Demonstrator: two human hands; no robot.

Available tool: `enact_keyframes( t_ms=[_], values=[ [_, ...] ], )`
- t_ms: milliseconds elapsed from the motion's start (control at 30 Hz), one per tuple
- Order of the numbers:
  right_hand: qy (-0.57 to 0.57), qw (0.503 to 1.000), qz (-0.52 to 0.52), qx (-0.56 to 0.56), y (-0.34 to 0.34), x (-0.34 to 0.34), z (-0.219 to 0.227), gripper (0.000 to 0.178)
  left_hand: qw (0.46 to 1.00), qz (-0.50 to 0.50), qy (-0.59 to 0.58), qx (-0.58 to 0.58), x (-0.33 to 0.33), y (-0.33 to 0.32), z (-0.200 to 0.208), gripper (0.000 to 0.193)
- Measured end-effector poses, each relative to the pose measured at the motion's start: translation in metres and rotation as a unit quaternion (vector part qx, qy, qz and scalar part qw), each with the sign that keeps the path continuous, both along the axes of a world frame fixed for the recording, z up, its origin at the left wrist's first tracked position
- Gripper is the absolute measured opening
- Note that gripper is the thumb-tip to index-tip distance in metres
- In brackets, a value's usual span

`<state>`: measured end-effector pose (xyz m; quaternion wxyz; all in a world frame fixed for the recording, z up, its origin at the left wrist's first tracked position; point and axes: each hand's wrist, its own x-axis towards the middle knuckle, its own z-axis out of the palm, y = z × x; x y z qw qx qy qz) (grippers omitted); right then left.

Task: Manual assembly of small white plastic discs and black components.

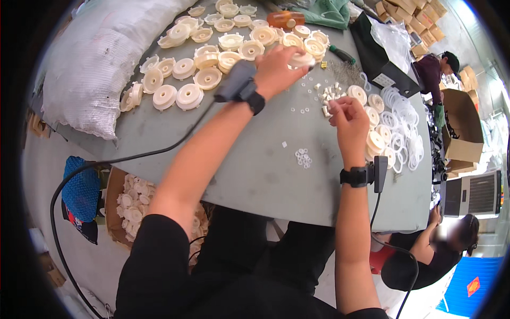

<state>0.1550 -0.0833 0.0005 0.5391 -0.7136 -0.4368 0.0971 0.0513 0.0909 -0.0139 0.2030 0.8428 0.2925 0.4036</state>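
Note:
My left hand [277, 73] reaches to the back of the grey table, its fingers curled over a cream plastic wheel [301, 60]. Around it stand several similar cream wheels [228, 60], some with tabbed rims. My right hand [352, 118] is closed in a pinch beside a small heap of white bushings [330, 91]. One small white bushing [325, 111] shows at its fingertips. Small clear washers [303, 158] lie in a cluster nearer me, with a few more scattered between my hands. Both wrists wear black straps with cabled boxes.
White rings [401, 119] and more cream wheels [375, 141] pile up at the right edge. A green-handled screwdriver [341, 55], an orange bottle [286, 20] and a black box [385, 58] lie behind. At left bulges a white sack [101, 64]. Below sits a carton of parts [114, 204]. Two people are at right.

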Motion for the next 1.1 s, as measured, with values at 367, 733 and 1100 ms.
enact_keyframes(
  t_ms=[367, 733, 1100],
  values=[
    [-0.036, 0.954, 0.099, -0.282, -0.051, 0.012, 0.035, 0.023, 0.811, -0.273, -0.091, -0.509, -0.054, -0.043, 0.003, 0.044],
    [0.139, 0.988, 0.027, -0.055, -0.032, -0.046, 0.02, 0.017, 0.813, -0.283, -0.125, -0.494, -0.045, -0.061, -0.008, 0.03],
    [-0.152, 0.987, -0.044, -0.019, -0.019, -0.065, 0.008, 0.018, 0.789, -0.313, -0.161, -0.503, -0.043, -0.085, -0.009, 0.03]
  ],
)
